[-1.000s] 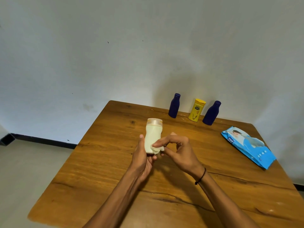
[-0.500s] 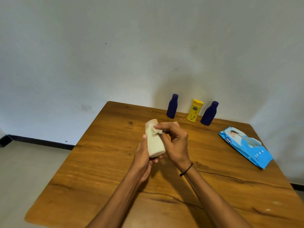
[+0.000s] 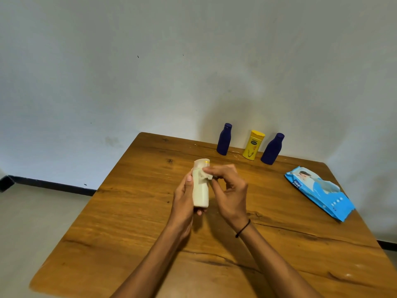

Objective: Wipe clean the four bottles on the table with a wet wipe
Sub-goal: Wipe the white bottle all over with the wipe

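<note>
My left hand [image 3: 184, 198] grips a cream-white bottle [image 3: 200, 190] upright above the middle of the wooden table [image 3: 129, 222]. My right hand [image 3: 228, 190] pinches a small crumpled wet wipe [image 3: 205, 175] against the bottle's upper part, just below its cap. At the table's far edge stand a dark blue bottle [image 3: 224, 139], a yellow bottle [image 3: 253, 144] and a second dark blue bottle [image 3: 272, 148] in a row.
A blue pack of wet wipes [image 3: 320, 192] lies near the table's right edge. A grey wall rises right behind the far bottles. Floor shows past the table's left edge.
The wipe in my right hand went from the bottle's lower part up to near its cap. The bottle tilted and then stood upright again.
</note>
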`<move>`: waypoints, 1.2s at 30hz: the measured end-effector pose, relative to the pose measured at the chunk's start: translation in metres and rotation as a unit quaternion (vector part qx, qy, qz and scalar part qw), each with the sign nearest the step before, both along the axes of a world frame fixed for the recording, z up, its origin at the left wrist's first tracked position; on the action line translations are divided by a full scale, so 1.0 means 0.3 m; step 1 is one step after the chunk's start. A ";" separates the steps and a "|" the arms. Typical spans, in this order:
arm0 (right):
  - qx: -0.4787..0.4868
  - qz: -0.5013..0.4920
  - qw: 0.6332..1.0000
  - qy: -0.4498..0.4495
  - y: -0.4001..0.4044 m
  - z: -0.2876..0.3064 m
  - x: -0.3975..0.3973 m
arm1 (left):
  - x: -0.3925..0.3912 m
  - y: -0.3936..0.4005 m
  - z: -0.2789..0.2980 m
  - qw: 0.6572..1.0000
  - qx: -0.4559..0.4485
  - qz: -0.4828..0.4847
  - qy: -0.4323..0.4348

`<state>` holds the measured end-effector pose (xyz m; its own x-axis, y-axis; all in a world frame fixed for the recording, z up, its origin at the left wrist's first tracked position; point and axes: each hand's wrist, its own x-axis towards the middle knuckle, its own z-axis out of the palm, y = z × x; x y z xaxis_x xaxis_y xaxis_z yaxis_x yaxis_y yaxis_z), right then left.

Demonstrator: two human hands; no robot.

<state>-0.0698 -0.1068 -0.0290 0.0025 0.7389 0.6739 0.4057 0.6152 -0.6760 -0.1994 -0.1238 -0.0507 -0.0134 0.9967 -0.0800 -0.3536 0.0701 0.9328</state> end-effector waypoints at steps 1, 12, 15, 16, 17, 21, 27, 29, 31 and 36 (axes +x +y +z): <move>0.008 -0.014 1.000 0.002 0.020 0.016 0.001 | 0.004 -0.005 0.004 1.000 -0.001 -0.008 0.005; -0.046 0.086 0.994 0.050 -0.045 -0.009 -0.026 | -0.007 0.025 0.015 0.992 -0.057 -0.030 -0.109; -0.061 0.124 0.989 0.057 -0.097 -0.025 -0.027 | -0.013 0.027 0.005 0.979 -0.068 -0.030 -0.189; -0.055 0.131 0.989 0.050 -0.107 -0.026 -0.027 | -0.014 0.028 0.006 0.974 -0.079 -0.026 -0.211; -0.046 0.136 0.989 0.039 -0.114 -0.028 -0.026 | -0.013 0.031 0.009 0.968 -0.095 -0.024 -0.232; 0.013 0.112 0.993 -0.022 -0.114 -0.020 -0.022 | -0.010 0.031 0.011 0.962 -0.106 -0.037 -0.248; 0.123 -0.033 0.990 -0.059 0.000 0.035 -0.023 | 0.016 -0.010 -0.008 0.967 -0.083 -0.081 -0.226; 0.136 -0.070 0.987 -0.047 0.034 0.057 -0.023 | 0.022 -0.023 0.000 0.970 -0.078 -0.098 -0.206; 0.131 -0.085 0.987 -0.032 0.050 0.068 -0.020 | 0.023 -0.033 0.012 0.973 -0.071 -0.110 -0.192; 0.090 -0.012 0.995 -0.030 0.002 0.039 -0.029 | 0.012 -0.016 0.034 0.971 -0.044 -0.135 -0.192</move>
